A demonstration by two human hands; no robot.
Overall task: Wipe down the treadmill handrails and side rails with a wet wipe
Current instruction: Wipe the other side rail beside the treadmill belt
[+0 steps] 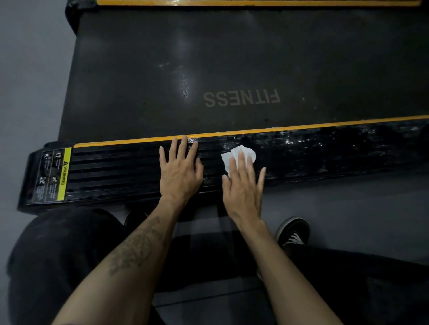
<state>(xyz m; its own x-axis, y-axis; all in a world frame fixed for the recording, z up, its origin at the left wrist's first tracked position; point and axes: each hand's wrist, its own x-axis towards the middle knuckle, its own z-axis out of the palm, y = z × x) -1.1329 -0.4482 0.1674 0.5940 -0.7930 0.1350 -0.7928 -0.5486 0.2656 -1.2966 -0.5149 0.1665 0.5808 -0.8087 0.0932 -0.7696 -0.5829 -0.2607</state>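
The fingers (241, 162) of the right hand (241, 185) lie straight and slightly spread, pressing a crumpled white wet wipe (239, 154) flat onto the near side rail (130, 171) of the treadmill; nothing is curled round the wipe, it is simply pinned under the fingertips and palm. The wipe peeks out at twelve o'clock and ten o'clock from the hand. The left hand (180, 169) rests just beside it at nine o'clock, fingers straight and fanned wide, holding nothing and bracing on the ribbed black rail, its fingertips reaching the orange stripe (255, 131) along the rail's inner edge.

The step in hand looks like the side-rail wipe. The rail toward three o'clock from the wipe shows a patchy sheen, likely dampness, while the stretch toward nine o'clock, up to the yellow warning label (61, 174), looks matte and dry. So this rail seems roughly half covered, working toward the rear end cap.

The next move probably calls for sliding the wipe toward nine o'clock with steady downward pressure, following the grooves lengthwise so the cloth gets into the ribs, and for lifting or shifting the left hand, which sits squarely in the path. The far side rail (232, 2) at twelve o'clock, beyond the running belt (209, 58), shows only as an orange strip; its condition cannot be told. No handrails are in view.
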